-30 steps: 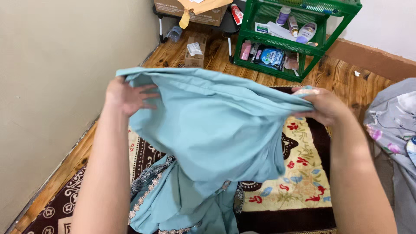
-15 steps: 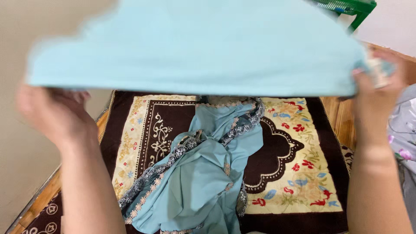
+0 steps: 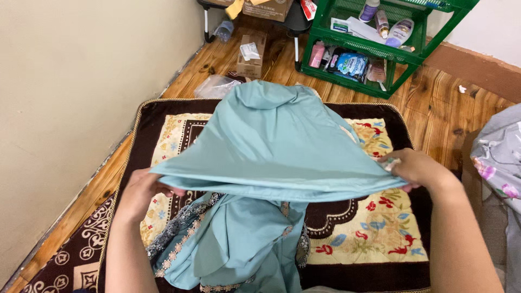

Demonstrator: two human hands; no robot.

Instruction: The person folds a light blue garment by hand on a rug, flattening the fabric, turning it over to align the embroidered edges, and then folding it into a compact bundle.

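Note:
A light blue garment (image 3: 274, 144) with a lace-trimmed lower part (image 3: 190, 230) lies over a patterned brown and cream rug (image 3: 374, 233). My left hand (image 3: 142, 190) grips the near left edge of its upper layer. My right hand (image 3: 415, 168) pinches the near right edge. The held layer is stretched between both hands and billows away from me, its far end draped down on the rug. The trimmed part lies bunched beneath it, close to me.
A green plastic rack (image 3: 380, 40) with bottles and packets stands at the back on the wooden floor (image 3: 450, 103). A small cardboard box (image 3: 252, 51) and a clear bag (image 3: 214, 86) lie near the beige wall (image 3: 70, 87). Grey floral bedding (image 3: 502, 157) sits at right.
The blue cloth was flung up high in front of the camera half a second ago. Both hands have now come down low and the cloth has fallen forward over the rug.

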